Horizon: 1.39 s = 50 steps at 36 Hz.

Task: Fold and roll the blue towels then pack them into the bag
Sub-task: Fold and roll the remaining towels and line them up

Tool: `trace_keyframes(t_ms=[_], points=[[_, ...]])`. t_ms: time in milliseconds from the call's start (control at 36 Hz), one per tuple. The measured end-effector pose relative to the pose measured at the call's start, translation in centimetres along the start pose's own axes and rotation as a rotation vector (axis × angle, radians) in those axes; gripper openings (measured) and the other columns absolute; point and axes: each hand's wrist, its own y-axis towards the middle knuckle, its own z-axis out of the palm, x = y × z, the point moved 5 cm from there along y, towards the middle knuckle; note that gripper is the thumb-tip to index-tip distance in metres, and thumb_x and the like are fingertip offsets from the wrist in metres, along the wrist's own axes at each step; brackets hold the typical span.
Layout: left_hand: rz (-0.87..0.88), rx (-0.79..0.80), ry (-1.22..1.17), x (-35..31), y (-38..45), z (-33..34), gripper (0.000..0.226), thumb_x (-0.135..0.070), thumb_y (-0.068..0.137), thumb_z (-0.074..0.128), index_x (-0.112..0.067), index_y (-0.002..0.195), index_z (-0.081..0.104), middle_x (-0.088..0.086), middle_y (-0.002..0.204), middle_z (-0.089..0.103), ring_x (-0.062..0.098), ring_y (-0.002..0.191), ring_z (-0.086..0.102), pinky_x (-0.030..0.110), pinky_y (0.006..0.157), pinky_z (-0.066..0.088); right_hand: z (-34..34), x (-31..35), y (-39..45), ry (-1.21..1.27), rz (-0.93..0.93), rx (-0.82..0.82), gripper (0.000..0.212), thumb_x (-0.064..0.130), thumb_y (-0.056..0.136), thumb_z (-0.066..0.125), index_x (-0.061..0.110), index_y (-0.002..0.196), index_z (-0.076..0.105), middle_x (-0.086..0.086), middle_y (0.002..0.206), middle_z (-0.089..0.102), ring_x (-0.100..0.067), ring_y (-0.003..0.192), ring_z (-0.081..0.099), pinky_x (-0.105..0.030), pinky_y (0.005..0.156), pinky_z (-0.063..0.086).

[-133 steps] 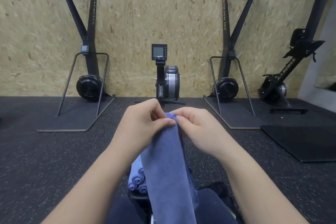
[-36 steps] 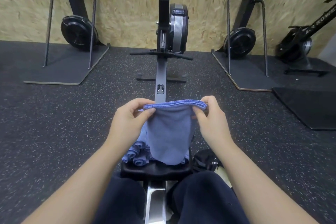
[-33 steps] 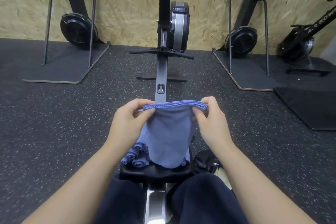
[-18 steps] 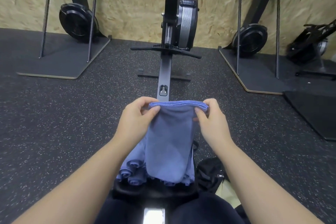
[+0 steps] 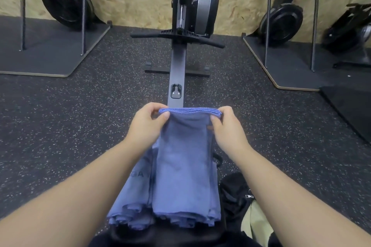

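- A person sits on a rowing machine (image 5: 176,66) in a gym, looking down its rail toward the flywheel, with a speckled black rubber floor (image 5: 70,116) on either side.
- Both hands hold a folded blue towel (image 5: 184,162) up in front of the body. It hangs as a long narrow strip from its top edge, which is level and stretched between the hands.
- The left hand (image 5: 147,124) pinches the top left corner between thumb and curled fingers; the right hand (image 5: 226,126) pinches the top right corner the same way. Neither hand has anything else in it.
- The strip's lower end reaches down to a pile of blue towels (image 5: 132,206) resting on the black seat (image 5: 168,234) between the person's knees. Whether those are rolled or only bunched is hard to tell from here.
- A black bag (image 5: 236,196) sits on the floor just to the right of the seat, beside something pale green (image 5: 255,222). Its opening is not clearly visible.
- The step in hand looks like finishing the fold, ready for rolling.
- To do it well: keep the two corners level and the layered edges lined up, keep the strip taut so no crease sets in, then roll tightly and evenly from one end so the roll stays compact for the bag.
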Motion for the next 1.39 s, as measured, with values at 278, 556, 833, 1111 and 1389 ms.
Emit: trace_keyframes(t_ms=[278,556,833,1111,1389], points=[[-0.093,-0.01,-0.008,4.7,3.1,2.1,0.012,-0.024,0.089,0.063,-0.035,0.09,0.059,0.0,0.097,0.065,0.02,0.083,0.06,0.045,0.092,0.05,3.2,-2.7,2.9,-0.074,0.042,0.052,0.009,0.024,0.101,0.038,0.016,0.105,0.042,-0.007,0.095,0.063,-0.027,0.093,0.062,-0.04,0.076,0.047],[-0.045,0.103,0.132,6.7,2.4,4.5,0.054,-0.004,0.095,0.054,-0.02,0.144,0.037,0.01,0.155,0.025,0.024,0.127,0.051,0.009,0.08,0.041,5.6,-4.9,3.5,-0.094,0.075,0.114,0.041,0.017,0.099,0.046,0.013,0.138,0.033,-0.002,0.139,0.049,-0.021,0.117,0.052,-0.025,0.088,0.036],[0.424,0.215,0.8,5.8,-4.9,4.3,0.047,-0.013,0.081,0.048,-0.022,0.127,0.053,0.015,0.148,0.042,0.027,0.128,0.051,0.068,0.098,0.036,5.7,-4.1,-3.4,-0.128,-0.113,0.262,0.045,0.01,0.096,0.049,0.014,0.139,0.036,0.001,0.144,0.047,-0.017,0.128,0.049,-0.034,0.106,0.037],[0.57,0.396,1.129,8.4,-12.8,3.1,0.066,-0.061,0.075,0.048,-0.013,0.117,0.067,0.011,0.134,0.057,0.025,0.115,0.063,0.058,0.104,0.016,5.8,-5.9,-12.9,-0.356,-0.283,0.355,0.045,0.037,0.092,0.045,0.018,0.132,0.048,-0.001,0.136,0.054,-0.021,0.124,0.052,-0.018,0.101,0.029],[0.554,0.197,1.107,10.2,-13.6,2.3,0.039,-0.018,0.071,0.041,-0.016,0.093,0.073,0.006,0.103,0.071,0.026,0.096,0.07,0.055,0.107,0.018,5.6,-7.1,-15.4,-0.441,-0.22,0.337,0.031,0.018,0.088,0.063,0.024,0.118,0.062,0.004,0.146,0.043,-0.02,0.126,0.05,-0.028,0.1,0.041]])
